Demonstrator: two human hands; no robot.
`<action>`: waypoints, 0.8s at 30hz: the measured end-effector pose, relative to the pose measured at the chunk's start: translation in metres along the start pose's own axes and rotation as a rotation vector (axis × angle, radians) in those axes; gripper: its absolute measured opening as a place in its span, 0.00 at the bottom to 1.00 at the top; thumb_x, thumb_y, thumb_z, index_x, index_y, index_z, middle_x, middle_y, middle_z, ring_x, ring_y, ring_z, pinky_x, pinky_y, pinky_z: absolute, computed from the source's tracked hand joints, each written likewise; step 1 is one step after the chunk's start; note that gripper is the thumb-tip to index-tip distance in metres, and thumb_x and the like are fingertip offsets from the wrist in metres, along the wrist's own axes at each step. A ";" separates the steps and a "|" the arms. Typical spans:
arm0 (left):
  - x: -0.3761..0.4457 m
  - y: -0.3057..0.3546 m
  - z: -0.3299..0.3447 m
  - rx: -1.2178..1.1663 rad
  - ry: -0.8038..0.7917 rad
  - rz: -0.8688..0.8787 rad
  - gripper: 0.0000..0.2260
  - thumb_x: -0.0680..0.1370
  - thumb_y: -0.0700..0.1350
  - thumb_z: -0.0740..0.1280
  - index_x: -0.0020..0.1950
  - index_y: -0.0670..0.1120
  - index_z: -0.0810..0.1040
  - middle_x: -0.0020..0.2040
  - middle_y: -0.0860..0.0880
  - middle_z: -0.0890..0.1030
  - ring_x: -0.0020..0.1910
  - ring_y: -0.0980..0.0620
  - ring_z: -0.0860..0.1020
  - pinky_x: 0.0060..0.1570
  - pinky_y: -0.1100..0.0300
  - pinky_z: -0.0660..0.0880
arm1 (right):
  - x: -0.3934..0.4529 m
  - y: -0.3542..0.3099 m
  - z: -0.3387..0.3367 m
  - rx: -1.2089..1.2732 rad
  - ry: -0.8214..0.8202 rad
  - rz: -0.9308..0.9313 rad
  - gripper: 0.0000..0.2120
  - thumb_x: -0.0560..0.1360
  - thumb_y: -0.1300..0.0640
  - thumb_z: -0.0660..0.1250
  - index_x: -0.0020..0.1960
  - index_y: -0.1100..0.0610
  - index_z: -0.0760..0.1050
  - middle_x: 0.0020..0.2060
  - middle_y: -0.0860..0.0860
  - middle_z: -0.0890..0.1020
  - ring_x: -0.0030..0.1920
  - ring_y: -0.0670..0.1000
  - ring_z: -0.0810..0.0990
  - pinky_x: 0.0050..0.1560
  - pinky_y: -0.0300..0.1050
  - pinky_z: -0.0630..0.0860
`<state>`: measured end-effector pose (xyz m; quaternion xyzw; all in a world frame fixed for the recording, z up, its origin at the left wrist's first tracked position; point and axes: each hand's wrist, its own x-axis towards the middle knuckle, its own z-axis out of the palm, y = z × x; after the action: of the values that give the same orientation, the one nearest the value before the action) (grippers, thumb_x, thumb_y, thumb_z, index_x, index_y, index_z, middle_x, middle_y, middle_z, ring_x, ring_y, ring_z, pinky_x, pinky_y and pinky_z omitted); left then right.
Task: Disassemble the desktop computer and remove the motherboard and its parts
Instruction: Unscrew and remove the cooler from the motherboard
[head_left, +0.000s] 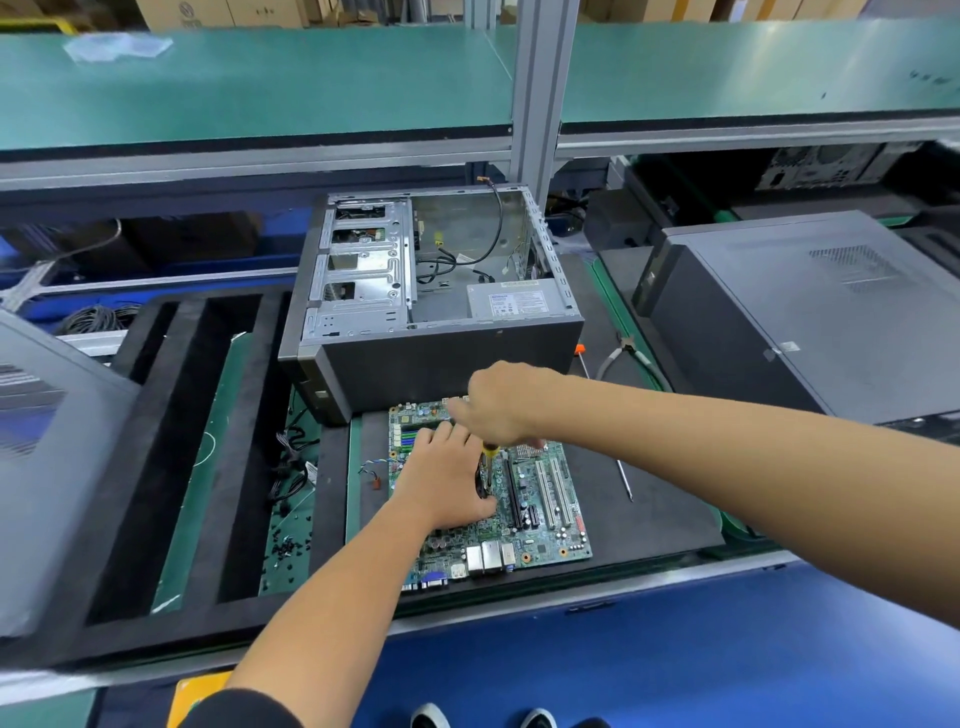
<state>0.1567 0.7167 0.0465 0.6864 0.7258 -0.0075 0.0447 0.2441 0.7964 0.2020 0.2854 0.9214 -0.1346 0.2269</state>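
The motherboard (540, 499) lies flat on the black mat (649, 499) of the worktop, just in front of the open computer case (431, 291). The left hand (447, 478) presses on the board, fingers extended. The right hand (501, 402) has its grip curled round the top of a yellow-handled screwdriver (488, 457) standing upright on the board.

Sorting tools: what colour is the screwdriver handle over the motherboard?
Yellow and black screwdriver handle, head view.
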 end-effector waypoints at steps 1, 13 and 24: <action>0.000 0.000 0.000 0.014 0.011 0.002 0.27 0.66 0.67 0.61 0.51 0.47 0.72 0.49 0.50 0.73 0.50 0.47 0.69 0.52 0.51 0.65 | 0.001 0.000 -0.002 -0.057 -0.031 0.017 0.18 0.81 0.56 0.56 0.37 0.62 0.75 0.17 0.53 0.76 0.26 0.51 0.80 0.34 0.43 0.77; -0.003 0.001 -0.002 -0.078 0.057 0.018 0.18 0.66 0.63 0.66 0.39 0.50 0.67 0.32 0.57 0.64 0.40 0.50 0.66 0.43 0.54 0.61 | -0.012 0.003 0.000 -0.774 0.123 -0.624 0.20 0.74 0.61 0.67 0.63 0.58 0.65 0.30 0.49 0.65 0.30 0.52 0.67 0.27 0.46 0.61; -0.001 0.000 0.000 0.006 0.067 0.021 0.21 0.64 0.66 0.64 0.44 0.50 0.69 0.48 0.49 0.73 0.49 0.46 0.69 0.48 0.51 0.63 | 0.002 0.001 -0.002 -0.087 -0.060 -0.053 0.09 0.80 0.63 0.57 0.56 0.65 0.72 0.49 0.61 0.80 0.35 0.53 0.73 0.27 0.42 0.66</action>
<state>0.1566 0.7153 0.0461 0.6940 0.7196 0.0140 0.0182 0.2428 0.7985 0.2027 0.2467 0.9264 -0.1088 0.2630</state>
